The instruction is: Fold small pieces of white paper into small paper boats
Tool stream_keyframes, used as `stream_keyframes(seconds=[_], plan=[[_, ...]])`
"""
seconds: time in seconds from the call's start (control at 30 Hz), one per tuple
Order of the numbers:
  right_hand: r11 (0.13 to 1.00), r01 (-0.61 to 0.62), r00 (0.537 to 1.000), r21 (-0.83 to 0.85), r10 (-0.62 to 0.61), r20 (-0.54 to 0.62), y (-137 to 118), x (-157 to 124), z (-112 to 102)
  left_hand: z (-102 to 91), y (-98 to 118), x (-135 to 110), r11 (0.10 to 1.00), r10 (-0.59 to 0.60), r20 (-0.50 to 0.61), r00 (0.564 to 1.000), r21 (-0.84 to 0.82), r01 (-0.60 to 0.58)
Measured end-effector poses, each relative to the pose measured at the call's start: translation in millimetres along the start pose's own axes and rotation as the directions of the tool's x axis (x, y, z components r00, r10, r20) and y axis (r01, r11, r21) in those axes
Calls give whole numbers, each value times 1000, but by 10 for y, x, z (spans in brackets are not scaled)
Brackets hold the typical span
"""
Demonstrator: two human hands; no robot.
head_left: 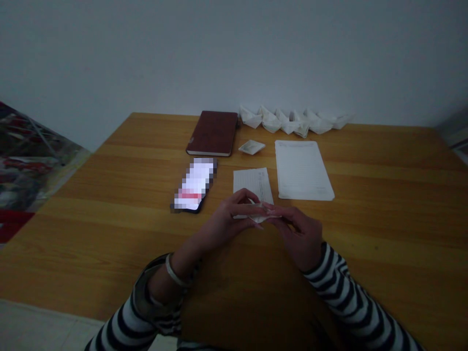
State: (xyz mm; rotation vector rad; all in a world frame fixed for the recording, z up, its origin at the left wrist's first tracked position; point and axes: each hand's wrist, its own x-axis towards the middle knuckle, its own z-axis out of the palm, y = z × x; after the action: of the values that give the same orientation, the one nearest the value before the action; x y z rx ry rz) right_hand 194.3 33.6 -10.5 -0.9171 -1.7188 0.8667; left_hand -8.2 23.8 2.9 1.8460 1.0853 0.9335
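Note:
A small folded piece of white paper (260,219) is pinched between my two hands, above the table's middle. My left hand (236,213) grips it from the left, its fingers partly covering the paper. From the right, the fingertips of my right hand (298,231) close on the other end. Just beyond my hands lies a small lined sheet (252,180), partly hidden by my left hand. A larger stack of lined paper (304,169) rests to its right. Farther back sits a small folded paper piece (251,147).
Several folded white paper boats (288,121) stand in a row along the wall. A brown notebook (214,132) lies at the back, left of them. Nearer me is a phone (195,185) with its screen lit. The wooden table (109,209) meets the wall behind.

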Motion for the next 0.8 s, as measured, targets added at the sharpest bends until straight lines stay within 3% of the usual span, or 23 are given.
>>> stream_keyframes(seconds=[0.13,0.33,0.5,0.6,0.7,0.8], plan=[[992,-101,993,70,105,-51,33,-48,38,-2,41,2,998,26,-1,1000,52,-26],[959,-188,956,214,228,-184,86,-10,54,57,-11,25,995,5,-167,986,95,11],[927,-250,965,280,261,-2,85,54,29,143,-44,18,984,97,-242,965,166,-57],[870,-335,942,362,321,98,74,63,39,178,-42,-9,969,137,-203,970,231,-89],[798,-458,889,392,414,197,84,75,62,213,-28,-34,958,144,-126,982,266,-107],[770,-501,865,396,467,184,106,103,70,238,17,-38,953,149,-71,986,275,-125]])
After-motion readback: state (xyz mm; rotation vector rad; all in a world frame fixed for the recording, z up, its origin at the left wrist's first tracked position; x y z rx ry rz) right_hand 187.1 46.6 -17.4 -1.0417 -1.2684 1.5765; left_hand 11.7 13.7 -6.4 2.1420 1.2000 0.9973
